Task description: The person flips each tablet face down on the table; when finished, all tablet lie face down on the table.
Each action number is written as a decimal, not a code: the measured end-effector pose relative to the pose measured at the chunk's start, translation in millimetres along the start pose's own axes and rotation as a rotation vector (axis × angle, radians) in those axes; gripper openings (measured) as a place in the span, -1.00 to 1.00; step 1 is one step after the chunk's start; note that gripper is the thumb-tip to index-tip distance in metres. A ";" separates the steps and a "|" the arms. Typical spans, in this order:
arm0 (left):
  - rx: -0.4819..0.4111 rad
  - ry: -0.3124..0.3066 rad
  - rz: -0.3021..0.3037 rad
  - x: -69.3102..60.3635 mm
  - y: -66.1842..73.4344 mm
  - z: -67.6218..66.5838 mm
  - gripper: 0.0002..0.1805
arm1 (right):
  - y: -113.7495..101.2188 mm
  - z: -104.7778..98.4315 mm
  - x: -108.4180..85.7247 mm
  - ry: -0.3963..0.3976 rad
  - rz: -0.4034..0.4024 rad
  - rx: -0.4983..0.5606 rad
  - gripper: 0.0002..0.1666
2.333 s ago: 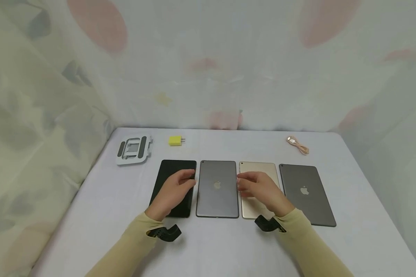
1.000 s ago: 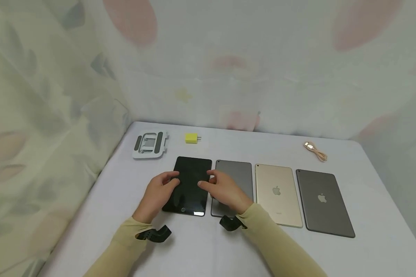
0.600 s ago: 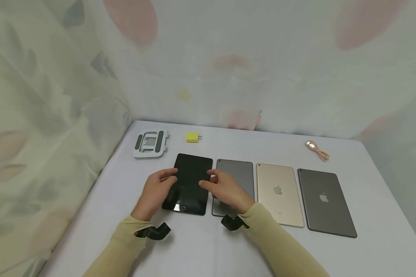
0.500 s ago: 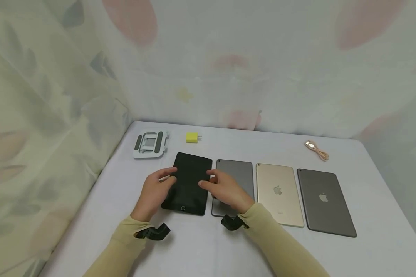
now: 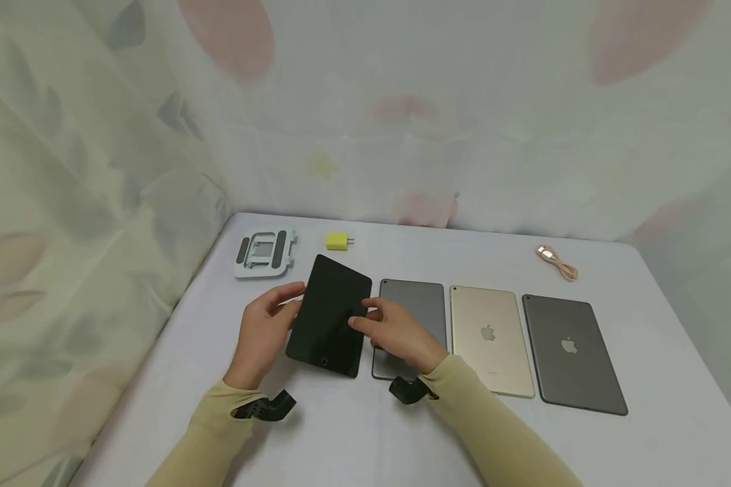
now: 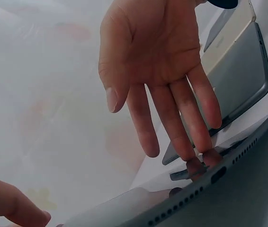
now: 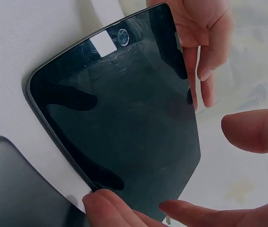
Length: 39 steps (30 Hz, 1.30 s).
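Note:
A tablet (image 5: 331,311) with a black screen and round home button stands tilted, its left long edge raised off the table. At that raised edge is my left hand (image 5: 258,341); some of its fingers pass behind the tablet in the right wrist view, and its thumb lies off the screen. My right hand (image 5: 402,335) is at the opposite, lower edge. Its straight, spread fingers (image 6: 186,113) reach down to the tablet in the left wrist view, with the thumb apart from the screen. Partly under the right hand lies a grey tablet (image 5: 417,297), back up.
To the right, a gold tablet (image 5: 490,348) and a dark grey tablet (image 5: 575,358) lie back up. Behind are a white folding stand (image 5: 264,253), a yellow charger plug (image 5: 337,241) and a coiled cable (image 5: 557,262). Patterned cloth walls (image 5: 426,135) stand around the table.
Both hands have shifted left to the black tablet. Its left edge has risen with the left hand, tilting the screen to the right. The right hand has stayed nearly still over the last second.

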State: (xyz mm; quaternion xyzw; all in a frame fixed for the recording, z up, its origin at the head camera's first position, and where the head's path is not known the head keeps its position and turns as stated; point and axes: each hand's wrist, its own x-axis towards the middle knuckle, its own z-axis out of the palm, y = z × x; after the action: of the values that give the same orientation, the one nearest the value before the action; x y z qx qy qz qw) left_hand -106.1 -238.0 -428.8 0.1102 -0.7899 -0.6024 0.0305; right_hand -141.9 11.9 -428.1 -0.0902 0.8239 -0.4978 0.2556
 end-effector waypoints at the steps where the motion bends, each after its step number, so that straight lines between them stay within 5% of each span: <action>1: 0.000 0.003 0.000 -0.1 0.1 0.0 -0.60 | -0.1 0.0 0.3 0.000 -0.001 0.001 -0.17; 14: -0.057 -0.013 0.012 0.4 -3.9 2.1 -0.60 | -1.5 -0.3 0.3 -0.013 -0.002 0.022 -0.15; 39: -0.100 -0.084 -0.057 4.8 -8.5 -1.6 -0.57 | -4.3 2.8 0.6 -0.014 0.006 0.020 -0.03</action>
State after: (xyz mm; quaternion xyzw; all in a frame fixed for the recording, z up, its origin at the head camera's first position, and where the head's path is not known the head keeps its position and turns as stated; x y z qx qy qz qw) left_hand -109.3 -242.7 -436.9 0.1057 -0.7559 -0.6459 -0.0142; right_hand -141.4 7.3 -425.7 -0.0886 0.8173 -0.5046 0.2636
